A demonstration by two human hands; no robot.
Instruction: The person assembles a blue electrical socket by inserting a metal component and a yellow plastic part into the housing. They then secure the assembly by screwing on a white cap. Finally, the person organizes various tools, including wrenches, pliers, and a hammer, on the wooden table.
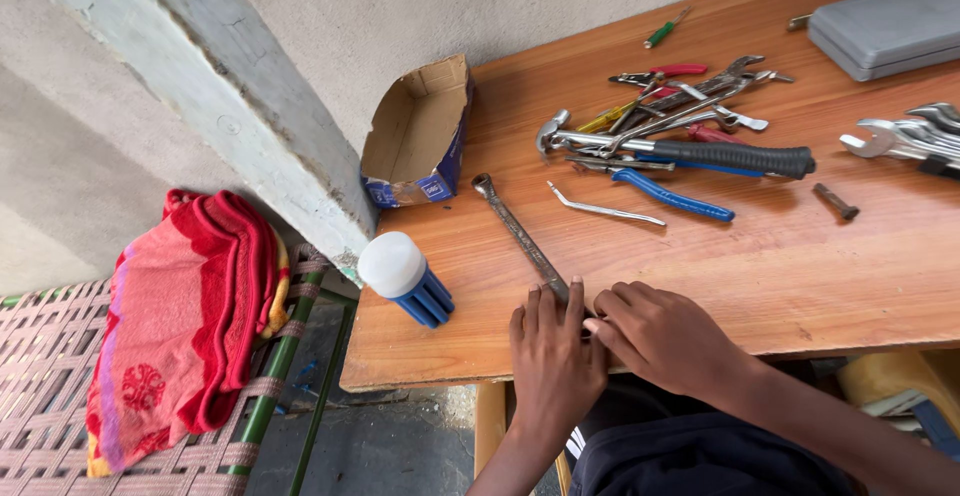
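my left hand (553, 354) and right hand (660, 334) both close on the near end of a long rusty wrench (518, 235), lying on the wooden table (800, 276). its ring end points to 11 o'clock, toward the cardboard box (420, 136).

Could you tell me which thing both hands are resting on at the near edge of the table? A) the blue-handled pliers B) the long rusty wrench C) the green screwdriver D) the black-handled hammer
B: the left hand and right hand cover the near end of the long rusty wrench; the hammer lies apart.
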